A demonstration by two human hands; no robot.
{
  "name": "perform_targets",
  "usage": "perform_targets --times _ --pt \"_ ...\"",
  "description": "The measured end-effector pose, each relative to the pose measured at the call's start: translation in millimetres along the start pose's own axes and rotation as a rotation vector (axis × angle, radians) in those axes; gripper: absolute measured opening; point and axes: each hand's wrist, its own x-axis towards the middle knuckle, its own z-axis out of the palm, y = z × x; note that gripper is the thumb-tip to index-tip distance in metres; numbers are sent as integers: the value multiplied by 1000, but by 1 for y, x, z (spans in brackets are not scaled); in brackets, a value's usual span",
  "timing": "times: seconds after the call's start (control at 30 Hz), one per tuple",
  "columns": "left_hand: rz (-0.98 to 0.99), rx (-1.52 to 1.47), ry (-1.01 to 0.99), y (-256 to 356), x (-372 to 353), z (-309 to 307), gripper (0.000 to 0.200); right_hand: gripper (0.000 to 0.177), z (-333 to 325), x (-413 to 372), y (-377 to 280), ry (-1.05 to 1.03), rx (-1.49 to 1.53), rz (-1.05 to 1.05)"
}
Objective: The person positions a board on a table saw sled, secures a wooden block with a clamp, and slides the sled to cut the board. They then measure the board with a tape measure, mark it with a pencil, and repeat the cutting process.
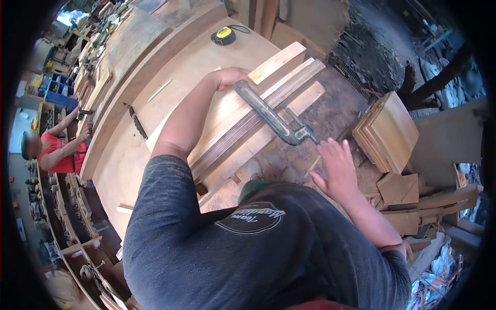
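Observation:
A dark metal G-clamp (pixel 264 109) spans a stack of long, pale wooden boards (pixel 222 124) on the bench. My left hand (pixel 231 78) is closed at the clamp's far end, its fingertips hidden behind the metal and wood. Beside the clamp's screw end, my right hand (pixel 338 168) is open with fingers spread, the fingertips right at the screw. A short wooden block (pixel 279 62) lies along the far side of the stack. The layered edges of the boards face me.
On the bench (pixel 170 106) lie a yellow tape measure (pixel 223 35), a thin white stick (pixel 159 90) and a dark serrated tool (pixel 136 123). A curved wooden rim (pixel 132 85) bounds its far side. Stacked wood blocks (pixel 387 132) stand right. A person in red (pixel 57 150) works at left.

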Motion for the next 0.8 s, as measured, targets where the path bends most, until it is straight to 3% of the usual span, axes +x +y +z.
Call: perform_targets --times 0.07,0.13,0.17,0.33,0.53,0.8 --pt "27 17 12 9 -9 8 47 73 22 9 7 -50 -186 17" --pt "-16 56 53 8 -8 9 48 61 32 17 11 -386 -308 241" --pt "-13 35 44 6 -7 7 47 61 38 17 14 -395 -309 235" --pt "-13 30 23 -1 -1 1 47 43 62 9 32 -197 -379 177" --pt "-1 -19 51 1 1 3 47 21 53 18 35 -284 -243 259" --pt "-11 9 36 3 -1 3 49 23 55 14 54 -150 10 221"
